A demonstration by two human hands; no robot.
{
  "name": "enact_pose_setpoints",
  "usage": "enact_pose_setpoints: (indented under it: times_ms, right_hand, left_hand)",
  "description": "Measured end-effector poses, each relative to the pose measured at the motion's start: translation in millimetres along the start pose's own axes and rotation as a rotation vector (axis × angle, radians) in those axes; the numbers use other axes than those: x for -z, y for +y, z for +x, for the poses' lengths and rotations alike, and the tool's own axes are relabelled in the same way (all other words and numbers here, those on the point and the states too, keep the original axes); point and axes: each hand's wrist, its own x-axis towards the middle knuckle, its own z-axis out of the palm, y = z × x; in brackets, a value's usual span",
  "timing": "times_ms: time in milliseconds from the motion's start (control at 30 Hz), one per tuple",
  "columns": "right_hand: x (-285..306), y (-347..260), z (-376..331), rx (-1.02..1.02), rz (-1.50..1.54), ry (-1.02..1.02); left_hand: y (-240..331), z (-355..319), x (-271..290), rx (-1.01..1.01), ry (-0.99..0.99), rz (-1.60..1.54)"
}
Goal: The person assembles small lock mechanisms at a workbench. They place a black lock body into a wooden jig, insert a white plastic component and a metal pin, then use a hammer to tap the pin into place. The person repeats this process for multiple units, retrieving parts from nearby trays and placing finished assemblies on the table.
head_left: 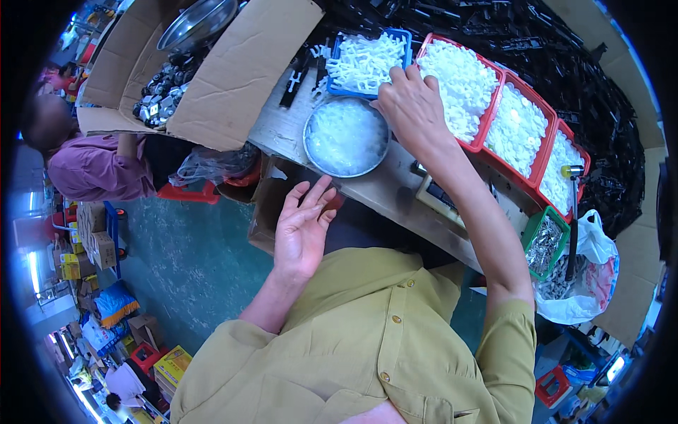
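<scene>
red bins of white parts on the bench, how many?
3, in a row along the bench's right side: first red bin beside the right hand, second red bin in the middle, third red bin farthest right. More could be hidden past the rim.

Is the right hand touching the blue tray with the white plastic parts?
Cannot tell. In the head view the right hand hangs over the lower right corner of the blue tray, but its fingertips are hidden from above.

Right hand [413, 106] beside blue tray [367, 63]
</scene>
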Motion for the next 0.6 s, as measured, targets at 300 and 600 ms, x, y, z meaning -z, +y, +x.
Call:
enact_pose_setpoints:
  times_ms: [300,600]
  right_hand:
    - [-10.1,-4.0,12.2,-0.054,-0.044,-0.097]
    - [-15.0,-2.7,25.9,-0.103,-0.004,-0.121]
  left_hand:
    - [8.6,5.8,1.4,0.024,-0.008,-0.054]
    - [30.2,45.2,7.7,-0.08,0.006,-0.039]
